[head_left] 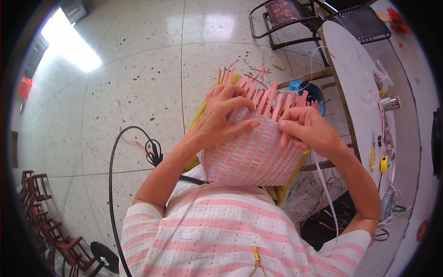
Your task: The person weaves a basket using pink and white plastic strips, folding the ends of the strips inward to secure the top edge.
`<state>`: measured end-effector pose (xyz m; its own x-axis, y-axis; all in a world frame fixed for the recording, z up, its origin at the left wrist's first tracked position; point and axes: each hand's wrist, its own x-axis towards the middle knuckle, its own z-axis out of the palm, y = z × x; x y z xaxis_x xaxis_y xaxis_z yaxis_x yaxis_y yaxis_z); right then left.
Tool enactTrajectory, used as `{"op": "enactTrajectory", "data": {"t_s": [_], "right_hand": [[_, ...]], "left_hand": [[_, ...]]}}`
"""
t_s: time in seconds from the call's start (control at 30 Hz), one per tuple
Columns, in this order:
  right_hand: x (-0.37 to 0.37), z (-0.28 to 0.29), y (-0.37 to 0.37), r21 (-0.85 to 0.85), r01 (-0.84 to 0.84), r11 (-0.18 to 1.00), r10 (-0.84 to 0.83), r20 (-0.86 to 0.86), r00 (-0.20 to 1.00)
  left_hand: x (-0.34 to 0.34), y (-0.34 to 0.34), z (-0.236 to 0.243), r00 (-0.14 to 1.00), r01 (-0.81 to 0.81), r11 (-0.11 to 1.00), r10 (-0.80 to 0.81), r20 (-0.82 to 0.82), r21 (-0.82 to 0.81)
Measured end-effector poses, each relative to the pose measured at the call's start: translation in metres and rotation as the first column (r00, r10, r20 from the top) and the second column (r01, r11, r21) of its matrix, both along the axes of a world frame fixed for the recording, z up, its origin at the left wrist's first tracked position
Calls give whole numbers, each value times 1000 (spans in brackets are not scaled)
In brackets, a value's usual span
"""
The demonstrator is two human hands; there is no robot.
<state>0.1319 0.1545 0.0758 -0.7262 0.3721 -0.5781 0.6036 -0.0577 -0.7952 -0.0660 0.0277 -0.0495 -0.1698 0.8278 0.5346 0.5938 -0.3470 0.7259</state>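
A pink and white woven basket (254, 159) rests on my lap, with pink strip ends (272, 102) standing up all along its rim. My left hand (226, 113) is on its left side, fingers curled over the rim and thumb lying against the near wall. At the right part of the rim, my right hand (307, 129) pinches with thumb and forefinger. A long white strip (326, 191) hangs from under that hand toward my right elbow; the bit between the fingertips is mostly hidden. Yellow cloth (196, 120) shows beneath the basket.
To the right stands a white-topped table (353, 69) bearing a yellow tape measure (384, 164) and a metal can (390, 103). A blue container (316, 98) sits beside its frame. A folding chair (281, 18) is beyond. A black cable (111, 184) loops at left, near wooden stools (69, 249).
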Motion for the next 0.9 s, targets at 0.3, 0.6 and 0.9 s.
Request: {"op": "enactTrajectory", "data": {"t_s": [0.3,0.6,0.9], "right_hand": [[36,5,-13,230,9,973,-3,-28,1000],[147,-76,11,206,241,948,-254,37,967],[119,-163,-11,-357,477,803,-584,-311,750]], "left_hand": [[-2,1,-4,999,-23,999,24,42,-33],[-4,-38,-18,951,-223,941,268,157,-256],[17,-50,-11,703,112,927,181,688,-358]]}}
